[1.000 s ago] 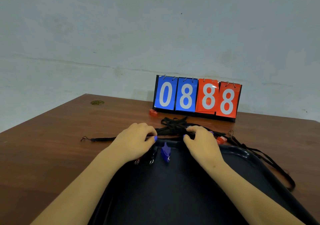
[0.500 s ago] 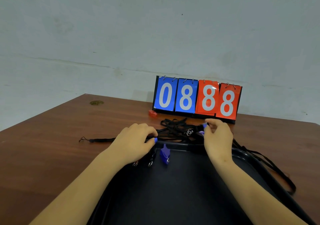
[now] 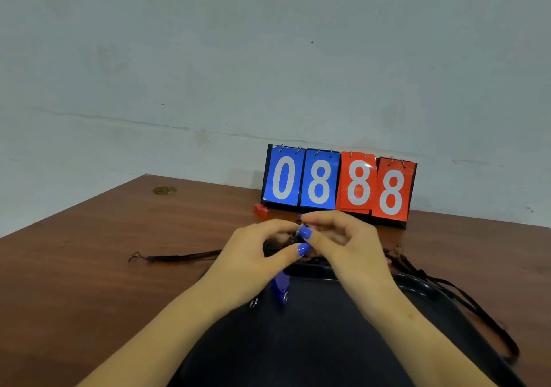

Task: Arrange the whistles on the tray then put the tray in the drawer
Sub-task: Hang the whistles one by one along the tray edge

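1. Between the two hands, above the far rim of the tray (image 3: 417,285), a small metal-and-dark piece (image 3: 300,229) is pinched; it seems to be a whistle clip or ring on the black lanyards (image 3: 447,291), but it is too small to tell surely.
2. Left hand (image 3: 256,255) and right hand (image 3: 343,243) both have curled fingers closed on this piece, fingertips meeting, so neither hand is nearer.
3. One blue whistle (image 3: 281,286) lies already on the tray, just near of the hands, its long axis pointing from far to near. A silver ring (image 3: 253,302) lies on the tray beside it, to the left.
4. A lanyard end (image 3: 179,257) stretches to the left on the bench (image 3: 89,267); more cords run right, along the tray edge.
5. A red whistle (image 3: 261,209) sits far on the bench, at the left foot of the scoreboard (image 3: 338,183).
6. Compared with half a second earlier, the left hand has lifted from the tray rim and joined the right hand, which has moved left to the centre.
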`<state>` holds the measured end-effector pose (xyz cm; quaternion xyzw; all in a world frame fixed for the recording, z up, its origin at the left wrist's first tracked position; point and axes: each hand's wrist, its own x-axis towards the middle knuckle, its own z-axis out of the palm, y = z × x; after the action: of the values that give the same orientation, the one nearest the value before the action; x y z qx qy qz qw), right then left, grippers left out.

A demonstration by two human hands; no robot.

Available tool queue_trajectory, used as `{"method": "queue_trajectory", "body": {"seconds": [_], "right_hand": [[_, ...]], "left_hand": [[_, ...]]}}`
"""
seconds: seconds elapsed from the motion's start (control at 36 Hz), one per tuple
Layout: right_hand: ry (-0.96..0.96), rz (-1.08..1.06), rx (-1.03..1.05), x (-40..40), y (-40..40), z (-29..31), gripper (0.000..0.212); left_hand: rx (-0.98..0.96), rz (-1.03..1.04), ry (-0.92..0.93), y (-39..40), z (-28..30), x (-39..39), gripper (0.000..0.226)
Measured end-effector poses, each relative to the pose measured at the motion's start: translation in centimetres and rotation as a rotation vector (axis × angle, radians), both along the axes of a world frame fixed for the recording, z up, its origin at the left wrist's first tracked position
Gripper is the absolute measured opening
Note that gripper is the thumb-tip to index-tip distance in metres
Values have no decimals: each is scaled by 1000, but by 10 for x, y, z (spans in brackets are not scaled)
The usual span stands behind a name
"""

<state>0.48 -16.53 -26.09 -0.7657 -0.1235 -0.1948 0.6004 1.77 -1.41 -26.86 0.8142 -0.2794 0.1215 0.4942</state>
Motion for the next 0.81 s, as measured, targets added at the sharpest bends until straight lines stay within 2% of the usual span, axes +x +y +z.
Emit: {"method": "queue_trajectory", "body": {"seconds": [0.11, 0.22, 0.31, 0.36, 0.5, 0.61, 0.72, 0.81], "right_hand": [[-31, 11, 65, -4, 0, 5, 19], [-27, 59, 83, -7, -6, 15, 23], [50, 197, -45, -11, -9, 19, 34], [40, 188, -202, -11, -9, 17, 45], [-44, 69, -402, -9, -9, 11, 57], [-55, 23, -462, -9, -11, 10, 61], [-50, 1, -504, -8, -17, 12, 58], [3, -35, -527, -5, -27, 15, 60]], "left_hand": [[-119, -71, 106, -1, 5, -2, 22], [-345, -141, 338, -4, 6, -5, 21], [-515, -215, 491, -6, 8, -9, 23], [-570, -227, 552, -7, 8, -9, 23], [-574, -244, 624, -6, 6, -9, 28], [-505, -219, 617, -6, 5, -8, 29], [-440, -119, 543, -4, 9, -6, 25], [-368, 68, 402, 3, 7, 4, 18]]}}
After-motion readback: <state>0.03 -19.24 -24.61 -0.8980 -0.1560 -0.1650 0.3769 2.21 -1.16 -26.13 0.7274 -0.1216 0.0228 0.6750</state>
